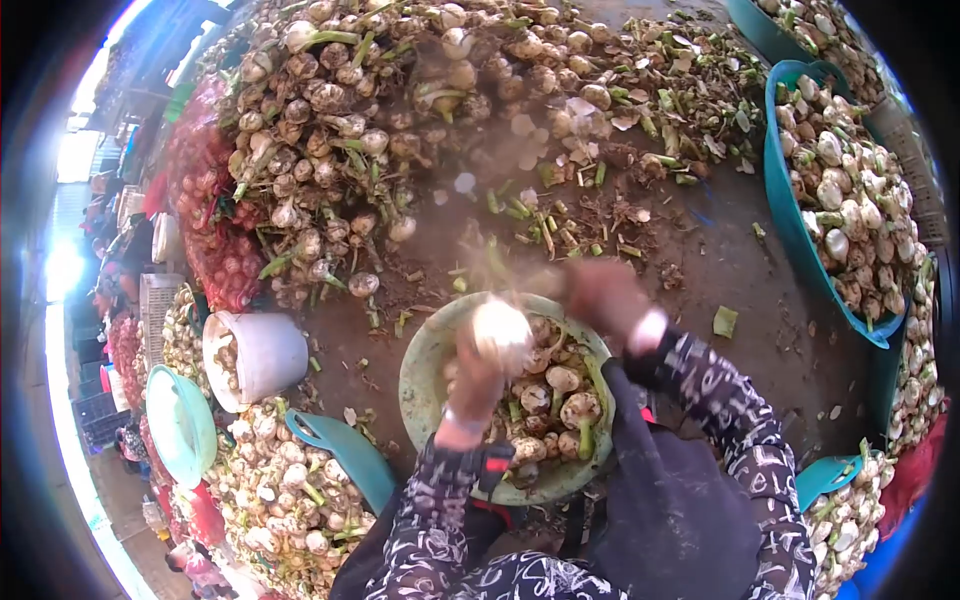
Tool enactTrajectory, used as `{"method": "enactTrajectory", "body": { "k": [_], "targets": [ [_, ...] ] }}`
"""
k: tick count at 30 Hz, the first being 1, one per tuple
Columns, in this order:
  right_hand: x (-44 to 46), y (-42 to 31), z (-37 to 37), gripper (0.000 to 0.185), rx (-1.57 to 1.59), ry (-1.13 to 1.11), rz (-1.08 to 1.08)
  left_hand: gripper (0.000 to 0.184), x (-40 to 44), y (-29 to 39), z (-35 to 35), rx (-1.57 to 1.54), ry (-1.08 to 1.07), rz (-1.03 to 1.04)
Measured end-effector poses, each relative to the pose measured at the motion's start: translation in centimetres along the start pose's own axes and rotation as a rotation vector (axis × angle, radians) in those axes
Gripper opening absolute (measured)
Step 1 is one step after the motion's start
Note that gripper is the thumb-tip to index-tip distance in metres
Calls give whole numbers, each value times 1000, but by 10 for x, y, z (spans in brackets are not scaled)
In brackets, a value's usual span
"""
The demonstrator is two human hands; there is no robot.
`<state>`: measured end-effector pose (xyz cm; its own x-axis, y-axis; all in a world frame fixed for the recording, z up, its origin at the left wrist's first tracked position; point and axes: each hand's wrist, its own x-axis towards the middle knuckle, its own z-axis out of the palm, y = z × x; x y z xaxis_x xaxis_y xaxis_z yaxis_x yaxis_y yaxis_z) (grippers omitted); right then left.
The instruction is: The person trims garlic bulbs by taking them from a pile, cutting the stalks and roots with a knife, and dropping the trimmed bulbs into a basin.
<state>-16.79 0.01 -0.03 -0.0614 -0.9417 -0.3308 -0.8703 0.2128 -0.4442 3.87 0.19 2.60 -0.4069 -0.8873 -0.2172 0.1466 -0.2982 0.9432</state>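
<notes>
My left hand (pixel 478 375) is closed around a white bulb (pixel 501 330), held over the left part of a pale green basin (pixel 419 385). Several bulbs with short green stems (pixel 562 380) lie inside that basin. My right hand (pixel 605 298) is above the basin's upper right rim, smeared by motion, so its fingers and anything in them cannot be made out. Bits of cut stem and peel (pixel 545 225) lie on the ground beyond the basin.
A large heap of bulbs (pixel 320 130) rises at the upper left beside a red mesh sack (pixel 205 190). Filled teal tubs (pixel 780 190) stand at the right. On the left are a white bucket (pixel 275 352), a light green basin (pixel 180 425) and more bulbs (pixel 285 480).
</notes>
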Motion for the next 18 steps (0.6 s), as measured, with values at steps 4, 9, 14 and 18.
{"method": "enactTrajectory", "body": {
  "k": [4, 9, 14, 18],
  "targets": [
    [-22, 73, -30, 26, 231, 323, 301, 42, -12, 54, 18, 210, -267, 176],
    [-48, 56, -8, 33, 395, 121, 263, 47, 26, 29, -2, 658, 4, 357],
    [-38, 43, 12, 30, 594, 255, 179, 32, 21, 0, -23, -53, 279, 224],
    [-30, -8, -53, 23, 870, 399, 112, 31, 27, -6, 8, -815, 391, 125]
  ]
}}
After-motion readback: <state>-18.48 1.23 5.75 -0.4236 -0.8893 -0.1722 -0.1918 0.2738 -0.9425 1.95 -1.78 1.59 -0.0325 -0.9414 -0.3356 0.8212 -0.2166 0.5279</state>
